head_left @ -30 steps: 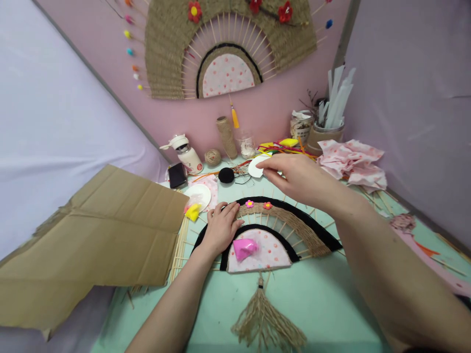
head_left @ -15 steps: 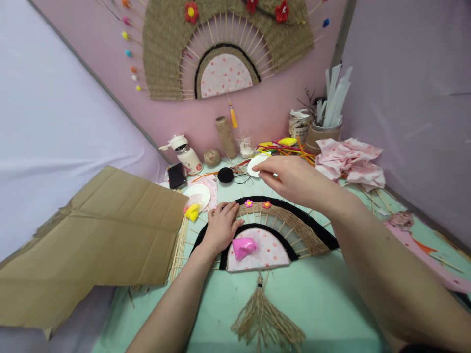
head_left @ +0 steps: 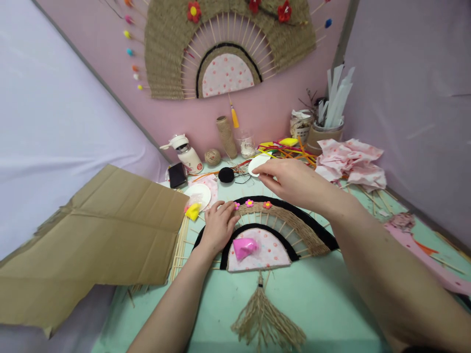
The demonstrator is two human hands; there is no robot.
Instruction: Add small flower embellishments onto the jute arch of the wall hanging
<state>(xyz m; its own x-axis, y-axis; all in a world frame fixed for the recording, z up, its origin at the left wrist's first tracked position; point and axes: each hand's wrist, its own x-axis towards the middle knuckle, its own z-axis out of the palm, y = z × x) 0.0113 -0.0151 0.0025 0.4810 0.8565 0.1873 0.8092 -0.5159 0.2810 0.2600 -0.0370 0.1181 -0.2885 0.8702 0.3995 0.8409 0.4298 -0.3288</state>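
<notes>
On the table lies a half-round fan (head_left: 312,240) of thin sticks, woven twine and black bands. Small clay flowers (head_left: 249,203) sit along its top. My left hand (head_left: 220,225) lies open on the fan's left side, fingertips beside the leftmost pink flower. On the fan's dotted pink centre (head_left: 272,247) rests a bright pink packet (head_left: 245,249). Beyond the fan, my right hand (head_left: 290,179) is at a small white disc (head_left: 259,161), thumb and forefinger pinched over its edge. What is between those fingers I cannot make out. A twine tassel (head_left: 267,318) hangs toward me.
At left stands a large cardboard sheet (head_left: 121,230). Behind the fan are a black yarn ball (head_left: 225,175), a twine ball (head_left: 212,157), a bottle (head_left: 189,157) and a phone (head_left: 177,175). Crumpled dotted paper (head_left: 349,159) lies at right. A larger fan (head_left: 165,63) hangs on the wall.
My left hand has shifted slightly left on the fan, uncovering another pink flower. My right hand stays at the white disc with its fingers pinched.
</notes>
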